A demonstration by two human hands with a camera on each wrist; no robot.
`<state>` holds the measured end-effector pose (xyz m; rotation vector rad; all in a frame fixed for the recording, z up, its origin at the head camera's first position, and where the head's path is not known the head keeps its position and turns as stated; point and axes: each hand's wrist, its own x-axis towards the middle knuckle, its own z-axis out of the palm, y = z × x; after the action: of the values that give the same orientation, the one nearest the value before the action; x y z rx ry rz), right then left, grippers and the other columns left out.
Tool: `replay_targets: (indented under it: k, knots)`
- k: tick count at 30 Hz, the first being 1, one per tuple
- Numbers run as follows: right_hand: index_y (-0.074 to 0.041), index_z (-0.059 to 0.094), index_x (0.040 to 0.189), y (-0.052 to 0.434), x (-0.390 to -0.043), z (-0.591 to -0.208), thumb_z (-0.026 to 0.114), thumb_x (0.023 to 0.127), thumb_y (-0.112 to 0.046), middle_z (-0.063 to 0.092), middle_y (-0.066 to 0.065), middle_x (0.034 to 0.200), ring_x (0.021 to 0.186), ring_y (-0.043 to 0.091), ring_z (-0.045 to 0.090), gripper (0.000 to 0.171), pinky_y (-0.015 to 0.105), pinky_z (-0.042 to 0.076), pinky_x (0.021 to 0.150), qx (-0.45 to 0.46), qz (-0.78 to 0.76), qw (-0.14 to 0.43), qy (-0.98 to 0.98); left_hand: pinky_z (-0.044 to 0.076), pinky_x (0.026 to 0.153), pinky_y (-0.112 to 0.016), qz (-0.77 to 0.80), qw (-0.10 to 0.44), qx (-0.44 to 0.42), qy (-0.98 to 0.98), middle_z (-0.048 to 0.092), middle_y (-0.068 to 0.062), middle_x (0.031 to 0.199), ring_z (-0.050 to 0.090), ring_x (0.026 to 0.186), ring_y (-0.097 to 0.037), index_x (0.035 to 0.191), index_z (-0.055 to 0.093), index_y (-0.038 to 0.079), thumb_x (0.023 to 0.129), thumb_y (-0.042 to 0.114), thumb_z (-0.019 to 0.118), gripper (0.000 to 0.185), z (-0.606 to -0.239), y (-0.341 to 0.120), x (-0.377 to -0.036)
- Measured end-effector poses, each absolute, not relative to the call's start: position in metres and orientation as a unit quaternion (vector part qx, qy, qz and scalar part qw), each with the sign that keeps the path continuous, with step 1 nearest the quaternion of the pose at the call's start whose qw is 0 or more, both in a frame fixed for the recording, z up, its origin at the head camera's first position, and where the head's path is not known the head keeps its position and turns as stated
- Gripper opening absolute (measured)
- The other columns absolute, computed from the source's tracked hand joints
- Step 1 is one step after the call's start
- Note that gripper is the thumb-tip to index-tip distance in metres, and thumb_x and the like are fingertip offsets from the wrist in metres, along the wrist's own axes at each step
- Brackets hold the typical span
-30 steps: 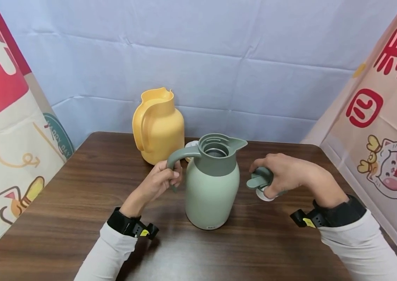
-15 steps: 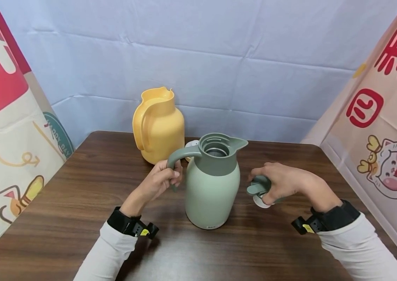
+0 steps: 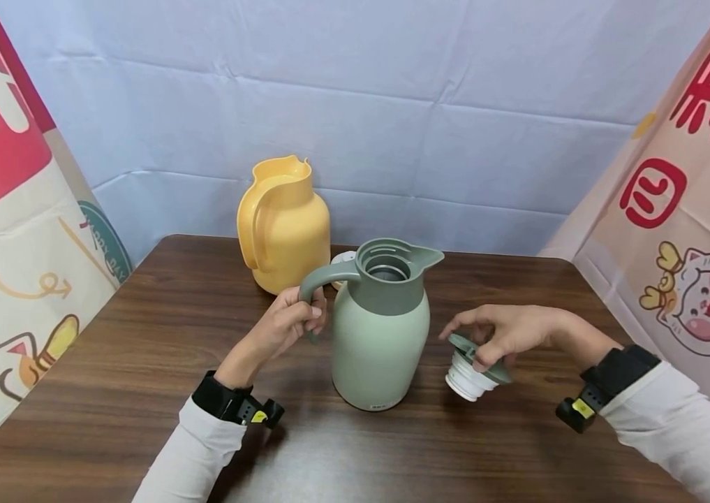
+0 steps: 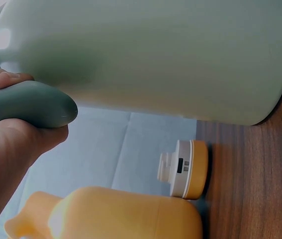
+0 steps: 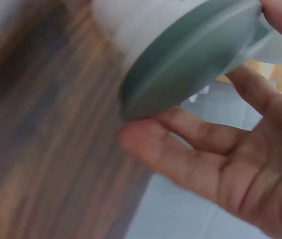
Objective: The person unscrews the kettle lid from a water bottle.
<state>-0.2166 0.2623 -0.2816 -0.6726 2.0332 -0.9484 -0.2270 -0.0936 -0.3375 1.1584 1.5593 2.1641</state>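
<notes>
A pale green thermos jug (image 3: 380,349) stands upright on the table, its mouth uncovered and its spout pointing right. My left hand (image 3: 288,318) grips the jug's dark green handle (image 4: 31,104), fingers wrapped round it. To the right of the jug, my right hand (image 3: 508,339) holds the green lid (image 3: 483,367) by its edge, thumb and fingertips on the rim. The lid is tilted, and its white threaded stopper (image 3: 466,377) faces down and toward the front, close over the table. In the right wrist view the lid (image 5: 185,59) looks blurred, with fingertips at its edge.
Behind the jug to the left stands a yellow jug (image 3: 292,237) without a lid. Its yellow and white lid (image 4: 195,169) rests beside it, stopper up, partly hidden in the head view. The brown wooden table (image 3: 160,391) ends before a pale blue cloth backdrop (image 3: 355,126).
My right hand has turned and lowered slightly, tipping the lid so its white stopper shows from the side. The left hand and the jug have stayed in place.
</notes>
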Motion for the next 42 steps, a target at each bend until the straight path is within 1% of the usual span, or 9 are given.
replay_targets:
  k: [2,5,10,13,18,25,29,35,42]
  knots:
    - [-0.001,0.045,0.129,0.264,-0.213,-0.286,0.061,0.077,-0.007,0.058,0.017,0.090,0.073,0.024,0.058,0.056,0.034,0.050,0.053,-0.237,-0.410,0.368,0.801,0.032,0.063,-0.028,0.740,0.116,0.395,0.532,0.030,-0.010,0.059,0.033,0.058,-0.021,0.076,0.046,0.007,0.083,0.002,0.040,0.011,-0.338,-0.094,-0.227]
    - [0.001,0.045,0.124,0.265,-0.204,-0.295,0.065,0.078,-0.005,0.056,0.021,0.097,0.082,0.031,0.058,0.050,0.040,0.052,0.059,-0.231,-0.440,0.295,0.816,0.032,0.063,-0.028,0.742,0.119,0.392,0.530,0.030,-0.010,0.059,0.032,0.058,-0.021,0.076,0.046,0.007,0.083,0.001,0.041,0.011,-0.339,-0.093,-0.227]
    - [-0.003,0.050,0.114,0.265,-0.188,-0.309,0.073,0.074,-0.008,0.056,0.012,0.101,0.091,0.028,0.055,0.046,0.037,0.048,0.071,-0.233,-0.412,0.098,0.875,0.031,0.063,-0.028,0.746,0.124,0.384,0.529,0.030,-0.010,0.059,0.031,0.058,-0.021,0.077,0.047,0.008,0.083,0.001,0.041,0.011,-0.339,-0.094,-0.227]
    - [-0.005,0.049,0.110,0.265,-0.180,-0.319,0.077,0.072,-0.010,0.057,0.009,0.099,0.087,0.023,0.054,0.047,0.033,0.047,0.069,-0.203,-0.397,0.001,0.895,0.029,0.063,-0.029,0.744,0.124,0.385,0.531,0.029,-0.010,0.059,0.029,0.058,-0.023,0.077,0.045,0.007,0.083,0.002,0.041,0.009,-0.338,-0.095,-0.227]
    - [-0.004,0.046,0.109,0.268,-0.169,-0.334,0.079,0.071,-0.007,0.056,0.010,0.099,0.079,0.014,0.055,0.050,0.027,0.048,0.060,-0.162,-0.415,-0.089,0.891,0.028,0.063,-0.030,0.740,0.123,0.396,0.530,0.029,-0.011,0.059,0.028,0.058,-0.024,0.076,0.044,0.007,0.083,0.001,0.040,0.009,-0.337,-0.095,-0.228]
    - [0.002,0.043,0.111,0.262,-0.156,-0.354,0.078,0.070,0.001,0.053,0.012,0.114,0.095,0.005,0.051,0.054,0.016,0.044,0.070,-0.124,-0.442,-0.195,0.867,0.031,0.062,-0.029,0.742,0.117,0.397,0.528,0.030,-0.011,0.059,0.033,0.059,-0.021,0.077,0.047,0.008,0.083,0.002,0.041,0.010,-0.338,-0.094,-0.228]
    - [0.009,0.036,0.109,0.255,-0.150,-0.365,0.075,0.066,0.012,0.050,0.018,0.121,0.101,0.006,0.051,0.058,0.012,0.041,0.079,-0.105,-0.490,-0.238,0.832,0.032,0.062,-0.028,0.742,0.116,0.396,0.528,0.030,-0.010,0.059,0.033,0.059,-0.021,0.077,0.047,0.008,0.083,0.001,0.041,0.010,-0.338,-0.094,-0.227]
    - [0.007,0.035,0.107,0.249,-0.144,-0.380,0.067,0.064,0.025,0.045,0.011,0.124,0.112,0.010,0.049,0.056,0.016,0.039,0.090,-0.127,-0.609,-0.245,0.743,0.030,0.062,-0.030,0.740,0.117,0.400,0.528,0.029,-0.011,0.059,0.030,0.058,-0.022,0.077,0.045,0.007,0.083,0.001,0.041,0.009,-0.338,-0.094,-0.228]
    - [0.010,0.036,0.106,0.248,-0.140,-0.386,0.064,0.064,0.028,0.049,0.007,0.122,0.110,0.011,0.052,0.054,0.017,0.040,0.089,-0.139,-0.624,-0.246,0.729,0.030,0.062,-0.029,0.740,0.117,0.398,0.529,0.029,-0.010,0.059,0.031,0.058,-0.022,0.077,0.046,0.008,0.083,0.001,0.042,0.009,-0.339,-0.094,-0.228]
